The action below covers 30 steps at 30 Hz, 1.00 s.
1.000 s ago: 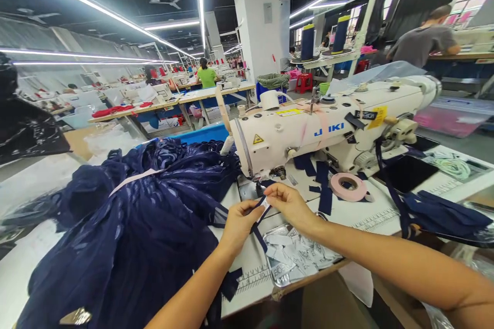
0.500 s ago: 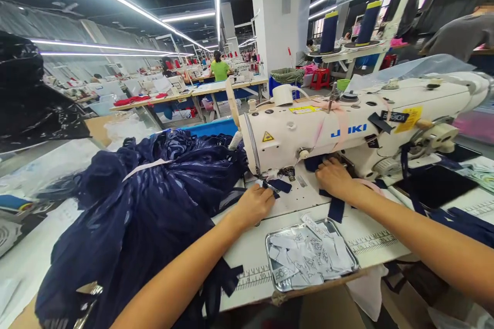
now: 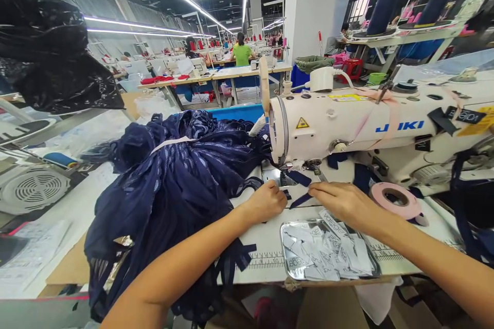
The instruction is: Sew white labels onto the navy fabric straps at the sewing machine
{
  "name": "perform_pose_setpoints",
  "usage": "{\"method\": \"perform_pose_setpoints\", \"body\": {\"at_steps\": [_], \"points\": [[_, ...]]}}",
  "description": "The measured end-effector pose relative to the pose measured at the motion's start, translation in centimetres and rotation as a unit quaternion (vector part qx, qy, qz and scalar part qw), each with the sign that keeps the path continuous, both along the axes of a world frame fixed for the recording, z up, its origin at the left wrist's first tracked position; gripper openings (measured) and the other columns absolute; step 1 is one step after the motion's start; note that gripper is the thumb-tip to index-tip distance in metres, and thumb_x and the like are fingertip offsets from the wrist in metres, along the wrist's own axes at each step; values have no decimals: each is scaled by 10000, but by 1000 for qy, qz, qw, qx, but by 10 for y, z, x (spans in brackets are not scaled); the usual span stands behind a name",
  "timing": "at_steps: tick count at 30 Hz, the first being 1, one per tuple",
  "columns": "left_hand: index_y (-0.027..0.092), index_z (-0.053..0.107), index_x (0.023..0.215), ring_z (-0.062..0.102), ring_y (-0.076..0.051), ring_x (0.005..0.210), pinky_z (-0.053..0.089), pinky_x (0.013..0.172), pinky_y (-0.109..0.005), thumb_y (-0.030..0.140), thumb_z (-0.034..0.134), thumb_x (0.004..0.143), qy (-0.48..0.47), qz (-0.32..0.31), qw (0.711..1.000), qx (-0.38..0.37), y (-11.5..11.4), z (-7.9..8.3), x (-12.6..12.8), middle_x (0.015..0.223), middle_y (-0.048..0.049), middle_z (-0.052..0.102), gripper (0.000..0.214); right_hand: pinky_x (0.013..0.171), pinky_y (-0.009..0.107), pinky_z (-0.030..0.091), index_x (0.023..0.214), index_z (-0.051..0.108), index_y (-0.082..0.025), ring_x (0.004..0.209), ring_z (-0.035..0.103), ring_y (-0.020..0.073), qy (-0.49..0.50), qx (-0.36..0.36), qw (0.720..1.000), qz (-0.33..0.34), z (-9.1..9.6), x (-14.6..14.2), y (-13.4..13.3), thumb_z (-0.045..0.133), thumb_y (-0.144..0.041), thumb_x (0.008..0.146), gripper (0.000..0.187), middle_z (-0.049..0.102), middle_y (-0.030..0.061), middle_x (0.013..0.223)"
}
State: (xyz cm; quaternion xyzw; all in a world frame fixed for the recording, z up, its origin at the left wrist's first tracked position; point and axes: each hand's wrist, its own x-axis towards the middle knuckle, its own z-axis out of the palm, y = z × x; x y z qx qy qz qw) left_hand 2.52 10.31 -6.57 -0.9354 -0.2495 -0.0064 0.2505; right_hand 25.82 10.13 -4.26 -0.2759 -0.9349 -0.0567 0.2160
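My left hand (image 3: pixel 267 201) rests on the white machine bed with its fingers curled, pinching a narrow navy fabric strip (image 3: pixel 300 178) just in front of the needle of the cream Juki sewing machine (image 3: pixel 370 126). My right hand (image 3: pixel 338 202) lies beside it with fingers pressed down on the same strip. A metal tray (image 3: pixel 288 256) of white woven labels sits at the table edge below my right hand. A big heap of navy patterned fabric (image 3: pixel 170 185) lies left of my left hand.
A pink tape roll (image 3: pixel 397 201) lies right of my right hand. More navy strips hang under the machine arm. Thread cones (image 3: pixel 385 6) stand behind it. A black plastic bag (image 3: pixel 50 51) is at upper left. Other people work at far tables.
My right hand came back from under the machine arm to the strip beside my left hand. The camera swung left and closer to the needle.
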Motion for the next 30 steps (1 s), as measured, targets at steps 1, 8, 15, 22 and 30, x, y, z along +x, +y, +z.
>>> {"method": "perform_pose_setpoints", "body": {"at_steps": [1,8,15,22,30], "points": [[111,562,711,494,-151,592,262,586,-304,74,449,831,-1,9,1000,1,-2,-1,-1,617,-41,565,169,717,308,480,988,613,-208,864,589,174,19,-20,999,33,-8,-3,11,298,-65,830,380,624,76,1026],[102,552,683,496,-150,564,255,579,-305,39,433,819,-32,38,999,12,-10,-9,-14,597,-52,564,192,737,375,452,1044,603,-196,858,569,207,0,-1,1000,-29,-26,-14,54,294,-12,786,443,640,92,926],[103,557,688,501,-153,566,269,590,-309,40,425,819,-47,36,998,11,-9,-11,-13,589,-51,562,197,682,337,373,779,539,-173,738,496,202,-39,-39,997,-44,-21,-48,14,489,-234,775,79,559,57,776],[107,548,673,505,-155,559,271,587,-308,55,437,819,-56,31,998,26,-8,-12,-13,575,-36,558,190,768,361,327,698,538,-174,722,472,189,-105,37,994,-3,-22,-50,18,403,-177,836,193,544,46,726],[114,525,657,485,-141,505,271,561,-301,44,402,823,-93,23,993,66,-9,-12,-14,555,-19,538,218,680,317,380,683,510,-176,714,500,176,-5,-114,991,-64,-30,-57,26,394,-127,808,177,555,50,769]]}}
